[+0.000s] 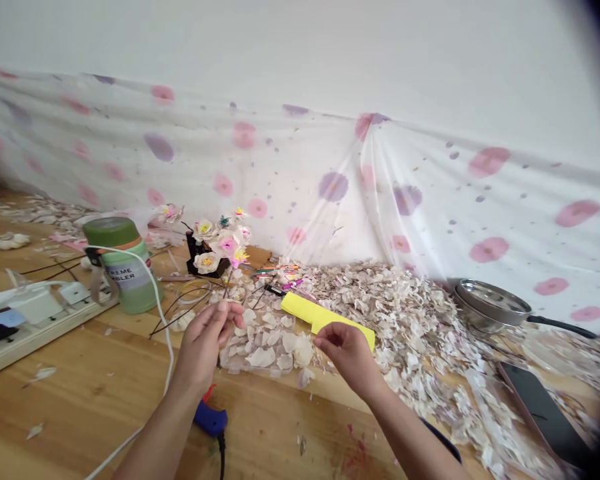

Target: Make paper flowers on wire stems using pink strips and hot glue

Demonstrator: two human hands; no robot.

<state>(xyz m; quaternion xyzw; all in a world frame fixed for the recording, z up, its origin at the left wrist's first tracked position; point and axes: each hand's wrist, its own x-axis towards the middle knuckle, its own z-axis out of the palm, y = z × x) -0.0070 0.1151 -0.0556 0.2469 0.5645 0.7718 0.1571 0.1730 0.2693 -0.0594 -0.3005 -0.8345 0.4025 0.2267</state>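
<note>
My left hand (205, 343) and my right hand (347, 353) hover apart above a clear plastic tray (260, 363) heaped with white petals. Both hands have their fingertips pinched together, and I cannot tell whether anything thin lies between them. A bright yellow strip (325, 319) lies beyond my right hand, its end just past the fingers. Thin dark wires (180, 313) lie left of the tray, near my left hand. Below my left wrist rests a blue glue gun (211, 420), partly hidden by my forearm.
A large pile of pale petals (400, 320) covers the wooden surface (95, 393) on the right. Behind stand a cluster of paper flowers (220, 243) and a green tumbler (123, 270). A power strip (30, 313), metal pan (490, 305), dark tablet (543, 413) and white cable (163, 327) surround them.
</note>
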